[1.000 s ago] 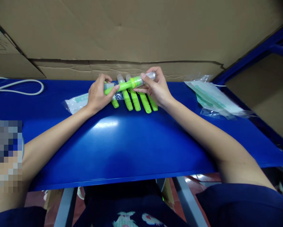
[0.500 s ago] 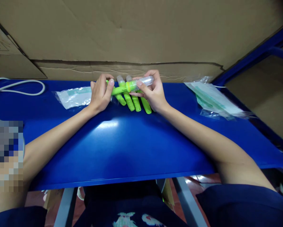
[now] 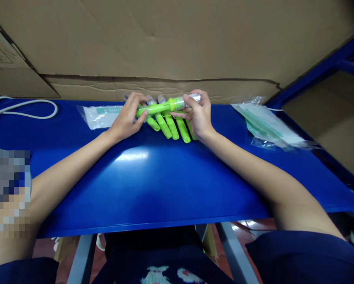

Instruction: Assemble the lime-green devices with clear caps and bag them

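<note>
Both my hands hold one green pen-like tube (image 3: 162, 107) crosswise above the far side of the blue table (image 3: 153, 173). My left hand (image 3: 126, 118) pinches its green end. My right hand (image 3: 197, 114) grips its clear capped end. Under it lie several more green tubes (image 3: 172, 127) side by side, pointing toward me. A clear plastic bag (image 3: 101, 115) lies flat just left of my left hand, touching the tubes' area.
A pile of clear plastic bags (image 3: 268, 124) lies at the right of the table. A white cable (image 3: 25, 110) loops at the far left. Brown cardboard (image 3: 165, 43) stands behind the table. A blue rail (image 3: 321, 67) runs at the right.
The held tube has shifted slightly right and levelled. My left hand's fingers have stretched along the green end, and the plastic bag at left has slid toward the tubes.
</note>
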Action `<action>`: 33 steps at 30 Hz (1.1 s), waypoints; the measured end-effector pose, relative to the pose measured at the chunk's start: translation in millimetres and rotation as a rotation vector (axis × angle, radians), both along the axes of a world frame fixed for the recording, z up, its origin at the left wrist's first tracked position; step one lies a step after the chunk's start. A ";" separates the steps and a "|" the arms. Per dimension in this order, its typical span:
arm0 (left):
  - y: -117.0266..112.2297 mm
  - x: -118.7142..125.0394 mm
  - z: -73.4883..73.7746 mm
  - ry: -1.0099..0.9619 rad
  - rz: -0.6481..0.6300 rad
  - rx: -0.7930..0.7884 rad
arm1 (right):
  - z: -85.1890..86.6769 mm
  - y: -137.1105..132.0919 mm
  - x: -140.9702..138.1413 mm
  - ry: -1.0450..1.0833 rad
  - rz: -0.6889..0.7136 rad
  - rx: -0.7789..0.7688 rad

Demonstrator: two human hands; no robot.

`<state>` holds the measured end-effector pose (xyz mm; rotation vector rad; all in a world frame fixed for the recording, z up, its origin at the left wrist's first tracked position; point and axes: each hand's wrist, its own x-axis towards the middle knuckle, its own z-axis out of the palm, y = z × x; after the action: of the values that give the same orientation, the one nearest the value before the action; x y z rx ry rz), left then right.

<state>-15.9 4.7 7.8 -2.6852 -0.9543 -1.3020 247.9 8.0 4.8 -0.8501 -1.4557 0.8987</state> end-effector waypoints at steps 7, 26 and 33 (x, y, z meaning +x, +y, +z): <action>-16.1 4.4 9.0 0.053 0.297 -0.200 | 8.4 0.2 4.7 0.051 -0.099 -0.003; -20.4 8.6 27.6 -0.191 0.138 -0.530 | 31.7 -15.6 2.0 0.207 0.117 -0.198; -28.7 8.6 38.3 -0.194 -0.249 -0.979 | 28.4 -4.3 7.9 0.289 0.035 -0.272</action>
<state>-7.3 -24.1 46.1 -3.5037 -1.6816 -1.4048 255.8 3.7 33.2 -0.8537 -1.1165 1.2117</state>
